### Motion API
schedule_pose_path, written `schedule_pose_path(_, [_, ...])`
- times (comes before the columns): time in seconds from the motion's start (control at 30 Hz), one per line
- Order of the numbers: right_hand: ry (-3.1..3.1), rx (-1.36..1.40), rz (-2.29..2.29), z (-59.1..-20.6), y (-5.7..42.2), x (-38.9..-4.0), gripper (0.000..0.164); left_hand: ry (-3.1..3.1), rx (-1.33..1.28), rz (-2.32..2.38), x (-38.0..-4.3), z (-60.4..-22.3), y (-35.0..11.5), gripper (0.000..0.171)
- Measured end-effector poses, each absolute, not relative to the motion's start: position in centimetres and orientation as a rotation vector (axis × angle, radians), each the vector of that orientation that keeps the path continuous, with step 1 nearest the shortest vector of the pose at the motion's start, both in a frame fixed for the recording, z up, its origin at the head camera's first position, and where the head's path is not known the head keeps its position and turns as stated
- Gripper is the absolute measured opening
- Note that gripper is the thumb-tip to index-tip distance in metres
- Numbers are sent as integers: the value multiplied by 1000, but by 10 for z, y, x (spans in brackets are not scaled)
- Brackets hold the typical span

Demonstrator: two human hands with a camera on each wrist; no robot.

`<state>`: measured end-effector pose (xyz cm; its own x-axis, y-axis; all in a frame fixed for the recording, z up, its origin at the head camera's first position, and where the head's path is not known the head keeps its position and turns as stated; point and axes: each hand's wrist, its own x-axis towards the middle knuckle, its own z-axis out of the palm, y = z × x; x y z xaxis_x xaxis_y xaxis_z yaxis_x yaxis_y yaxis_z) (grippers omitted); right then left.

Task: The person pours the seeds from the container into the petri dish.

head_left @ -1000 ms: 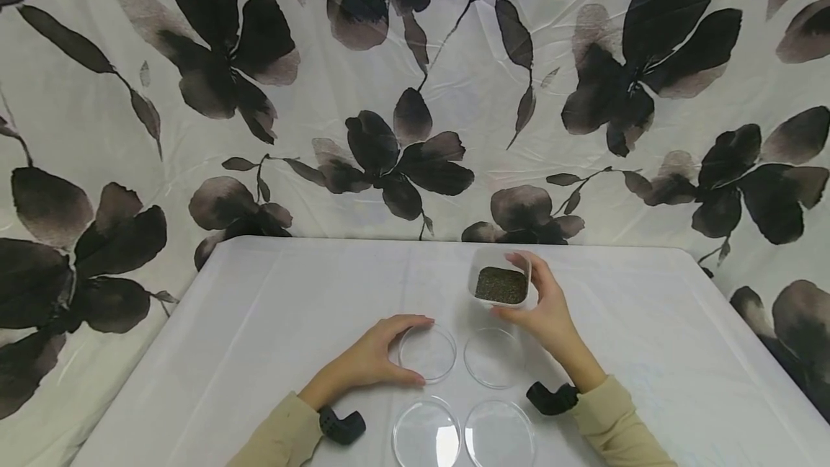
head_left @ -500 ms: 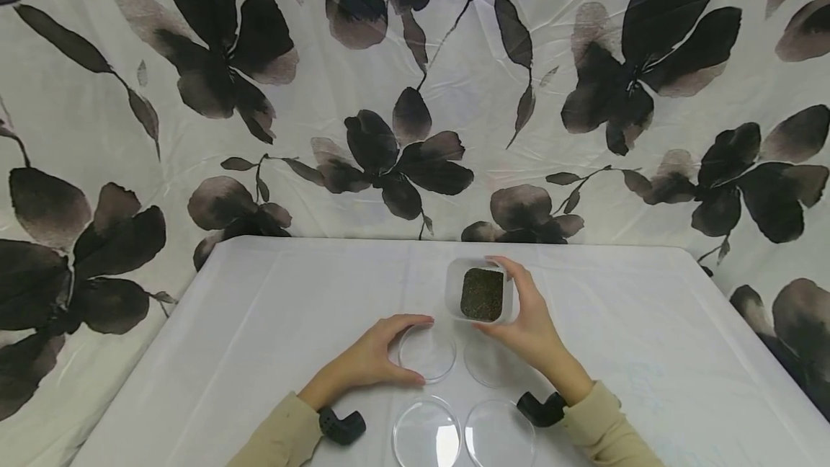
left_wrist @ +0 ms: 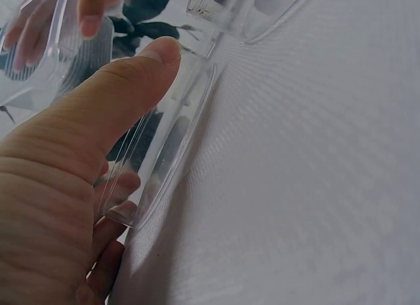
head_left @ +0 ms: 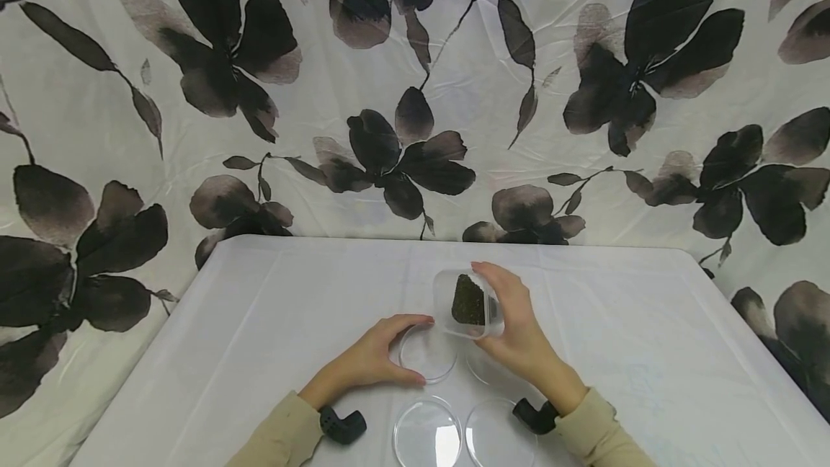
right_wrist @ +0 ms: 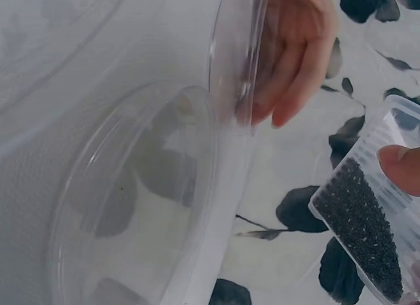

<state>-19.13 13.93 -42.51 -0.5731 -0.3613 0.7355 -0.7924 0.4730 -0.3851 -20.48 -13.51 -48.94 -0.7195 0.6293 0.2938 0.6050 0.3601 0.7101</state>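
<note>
My left hand (head_left: 376, 353) holds a clear petri dish (head_left: 428, 354) on the table, thumb on the near side and fingers round the far side. In the left wrist view the thumb (left_wrist: 125, 88) lies by the upright wall of that dish (left_wrist: 164, 147). My right hand (head_left: 525, 326) grips a clear plastic container (head_left: 443, 301) between thumb and fingers, just behind and above the dish. The container is tilted to the left. Small dark granules (right_wrist: 361, 229), perhaps seeds, are heaped against its lower side in the right wrist view.
A second dish (head_left: 485, 372) stands to the right of the held one, partly hidden by the right hand. Two more clear round pieces (head_left: 426, 432) lie nearer the front edge. The white-covered table (head_left: 311, 287) meets a floral cloth (head_left: 402, 157) at the back.
My right hand has brought the container left and a little nearer, and tipped it further; the dark granules have shifted inside it. My left hand stays on the dish.
</note>
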Motion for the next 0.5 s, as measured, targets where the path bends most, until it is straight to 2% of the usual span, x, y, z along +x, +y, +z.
schedule_pose_path(0.5, [-2064, 1058, 749, -429, 130, -188, 79, 2598, 1150, 1309, -203, -488, -135, 83])
